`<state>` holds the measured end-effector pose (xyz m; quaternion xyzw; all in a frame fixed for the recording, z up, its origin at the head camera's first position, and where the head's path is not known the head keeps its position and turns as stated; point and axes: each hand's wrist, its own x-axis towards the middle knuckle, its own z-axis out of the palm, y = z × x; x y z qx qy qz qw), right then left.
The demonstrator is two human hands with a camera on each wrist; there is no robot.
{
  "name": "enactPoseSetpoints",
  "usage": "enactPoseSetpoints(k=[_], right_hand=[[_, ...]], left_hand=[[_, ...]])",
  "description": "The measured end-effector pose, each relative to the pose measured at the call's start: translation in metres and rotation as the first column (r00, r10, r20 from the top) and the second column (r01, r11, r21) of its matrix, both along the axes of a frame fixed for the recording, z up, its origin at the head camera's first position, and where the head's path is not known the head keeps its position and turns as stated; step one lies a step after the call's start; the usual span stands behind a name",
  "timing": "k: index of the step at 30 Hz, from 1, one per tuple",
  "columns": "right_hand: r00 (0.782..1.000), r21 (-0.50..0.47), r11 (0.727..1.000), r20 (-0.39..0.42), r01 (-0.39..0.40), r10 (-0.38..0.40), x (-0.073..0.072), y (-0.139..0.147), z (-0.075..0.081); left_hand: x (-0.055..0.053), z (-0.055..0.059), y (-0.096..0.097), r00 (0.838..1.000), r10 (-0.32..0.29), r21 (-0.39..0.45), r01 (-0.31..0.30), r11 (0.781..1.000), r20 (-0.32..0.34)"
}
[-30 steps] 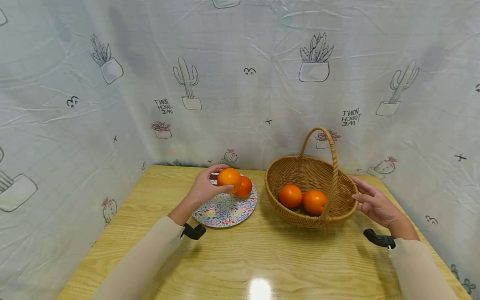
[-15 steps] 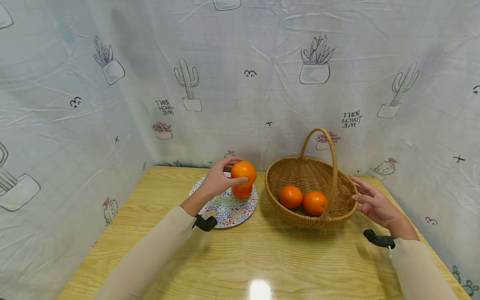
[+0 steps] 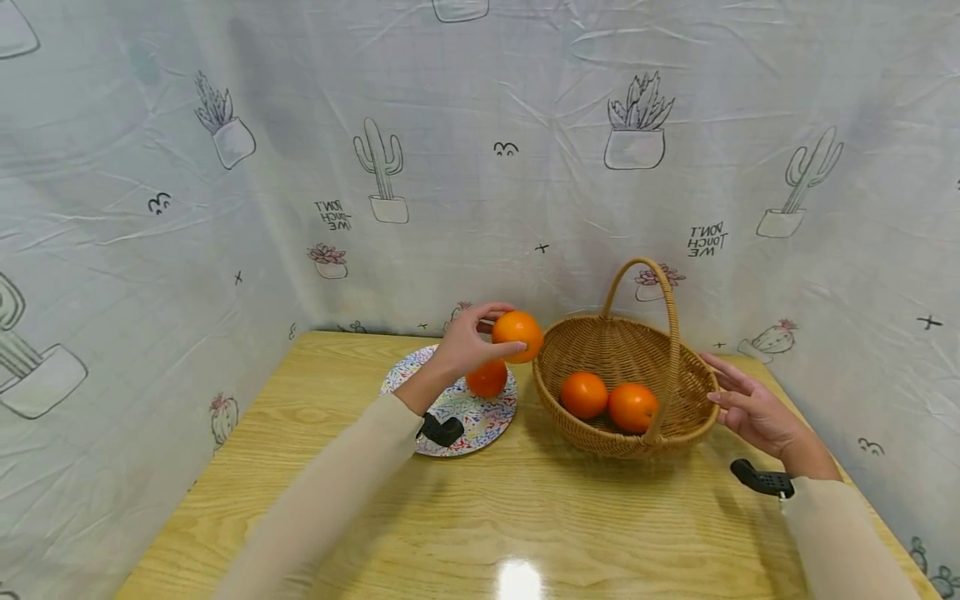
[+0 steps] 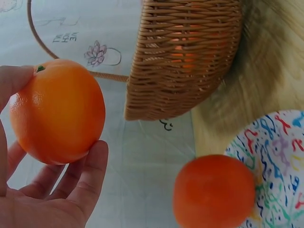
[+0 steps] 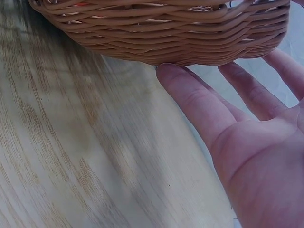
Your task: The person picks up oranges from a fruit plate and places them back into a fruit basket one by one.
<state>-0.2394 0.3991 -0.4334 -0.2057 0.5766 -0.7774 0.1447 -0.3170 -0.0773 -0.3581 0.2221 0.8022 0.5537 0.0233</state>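
Note:
My left hand [image 3: 467, 340] holds an orange [image 3: 517, 337] between thumb and fingers, raised over the right part of the plate and close to the basket's left rim. In the left wrist view the orange [image 4: 58, 111] shows a small green stem end. A redder, rounded fruit [image 3: 487, 379] sits on the round, colourfully patterned plate [image 3: 480, 425], below the held orange. On the right, my right hand [image 3: 759, 412] grips the side of the wicker basket [image 3: 693, 400], thumb at the rim. Its fingertips [image 5: 170, 71] touch the outer wall. Two orange fruits [image 3: 584, 395] lie inside.
The basket's tall arched handle [image 3: 670, 333] rises from front to back. A wooden table [image 3: 585, 525] carries everything. A pale curtain [image 3: 465, 217] with cactus drawings hangs behind the table and along both sides.
My left hand has carried the orange rightward and slightly up, from over the plate toward the basket. My right hand and the basket stay almost where they were.

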Motion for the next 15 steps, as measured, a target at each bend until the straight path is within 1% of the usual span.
enactPoseSetpoints(k=[7,15], right_hand=[[1.000,0.053,0.998,0.007,0.018,-0.018,0.000,0.001,-0.001],[1.000,0.070,0.997,-0.010,0.014,-0.014,0.000,0.003,-0.002]], left_hand=[[-0.002,0.005,0.019,1.000,-0.029,0.000,0.029,1.000,-0.009],[-0.005,0.011,0.044,0.999,-0.049,-0.016,0.049,0.999,-0.005]])
